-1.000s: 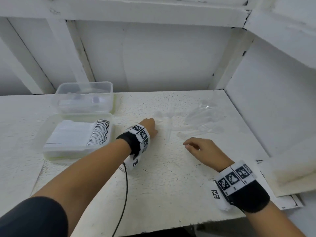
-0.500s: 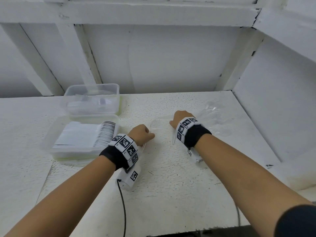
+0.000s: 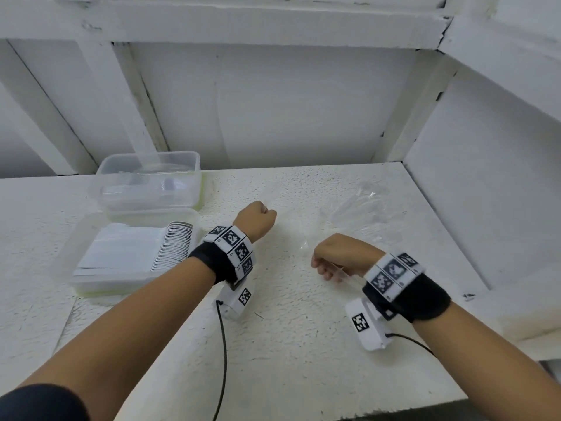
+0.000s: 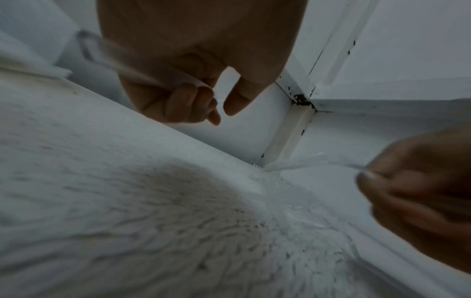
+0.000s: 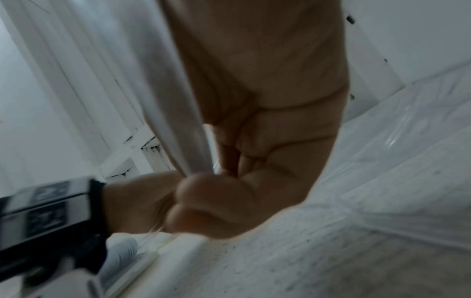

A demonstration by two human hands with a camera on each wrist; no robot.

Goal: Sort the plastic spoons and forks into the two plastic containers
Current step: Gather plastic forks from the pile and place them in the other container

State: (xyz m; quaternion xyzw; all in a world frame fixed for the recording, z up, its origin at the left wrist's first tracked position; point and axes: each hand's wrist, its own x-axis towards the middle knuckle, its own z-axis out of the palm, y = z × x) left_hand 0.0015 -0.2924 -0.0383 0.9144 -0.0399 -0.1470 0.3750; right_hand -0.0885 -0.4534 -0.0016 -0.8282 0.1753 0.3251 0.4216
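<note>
1. Nearest the camera are the two forearms, each with a black wrist strap carrying white blocks printed with black square marker codes. No readable words on them, just patterns.
2. Using the near container as the landmark: the right hand is well off to its right, low over the bench. Its fingers are clenched around a clear plastic utensil. It's too blurry to tell if it's a spoon or a fork.
3. The left hand is just right of that container, a bit further back. Its fingers are curled around a clear utensil handle; again, can't tell which kind.
4. The near container itself sits at the bench's left side and holds a flat white stack with a block of black barcode-like lines. No legible text.
5. Right behind it, touching or nearly so, is the far container with clear pieces inside.
6. Far to the right of both, toward the back corner, lies the heap of clear cutlery.
</note>
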